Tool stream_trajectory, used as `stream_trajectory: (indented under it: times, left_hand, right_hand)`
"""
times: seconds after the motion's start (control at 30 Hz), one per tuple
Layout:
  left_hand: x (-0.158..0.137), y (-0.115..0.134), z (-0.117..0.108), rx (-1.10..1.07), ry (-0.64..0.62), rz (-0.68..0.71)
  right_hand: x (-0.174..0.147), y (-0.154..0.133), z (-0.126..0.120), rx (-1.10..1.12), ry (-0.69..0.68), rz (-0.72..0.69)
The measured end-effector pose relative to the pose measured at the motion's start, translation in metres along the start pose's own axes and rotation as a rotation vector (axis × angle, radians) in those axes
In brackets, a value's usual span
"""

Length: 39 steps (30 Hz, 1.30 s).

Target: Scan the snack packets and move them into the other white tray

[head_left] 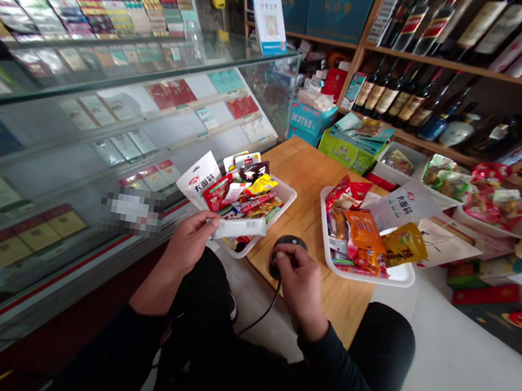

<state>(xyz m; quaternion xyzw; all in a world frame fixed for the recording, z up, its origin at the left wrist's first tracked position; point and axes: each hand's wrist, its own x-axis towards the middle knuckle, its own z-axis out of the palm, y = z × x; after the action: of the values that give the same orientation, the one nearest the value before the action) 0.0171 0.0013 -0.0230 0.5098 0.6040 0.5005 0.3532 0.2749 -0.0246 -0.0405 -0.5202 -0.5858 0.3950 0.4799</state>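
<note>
My left hand (188, 242) pinches one end of a slim white snack packet (242, 227) with a barcode on its upper side. The packet is over the near edge of a white plastic tray (289, 198) full of mixed snack packets. On the wooden table, my right hand (299, 282) has its fingers closed at a round black corded scanner (291, 241), whose cable drops off the table's front edge. To the right of that hand stands a second white tray (399, 277), holding red, orange and yellow snack bags.
A glass display counter (167, 101) with cigarette packs runs along the left. Shelves of bottles (405, 99) rise at the back right. Boxes and tubs of snacks (447, 175) stand behind the wooden table (309, 170). My legs are under its front edge.
</note>
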Motion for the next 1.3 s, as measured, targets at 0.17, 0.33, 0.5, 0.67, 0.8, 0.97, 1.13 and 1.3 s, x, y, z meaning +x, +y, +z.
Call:
stream_trajectory:
  times: [0.17,0.33,0.5,0.67,0.8,0.97,1.13,1.3]
  left_hand:
    - [-0.007,0.007,0.008,-0.033,-0.105,0.011]
    - [-0.010,0.011,0.016,0.046,-0.176,0.033]
    - [-0.008,0.015,0.027,0.008,-0.204,0.038]
    - [-0.001,0.015,0.039,-0.199,-0.217,-0.002]
    - [0.008,0.018,0.048,-0.146,-0.234,-0.015]
    - [0.030,0.020,0.060,-0.011,-0.239,0.100]
    - [0.050,0.021,0.077,0.084,-0.248,0.218]
    - [0.062,0.018,0.093,0.247,-0.210,0.274]
  right_hand:
    - [0.017,-0.004,-0.001,0.090,0.014,0.070]
    - [0.023,-0.009,-0.004,0.123,-0.031,0.098]
    - [0.027,-0.013,-0.009,0.105,-0.011,0.120]
    - [0.036,-0.007,-0.019,0.082,0.024,0.081]
    - [0.047,0.000,-0.031,0.024,0.024,0.037]
    - [0.066,0.006,-0.046,-0.198,0.031,-0.090]
    - [0.084,0.016,-0.054,-0.321,0.062,-0.167]
    - [0.094,0.031,-0.059,-0.412,0.060,-0.177]
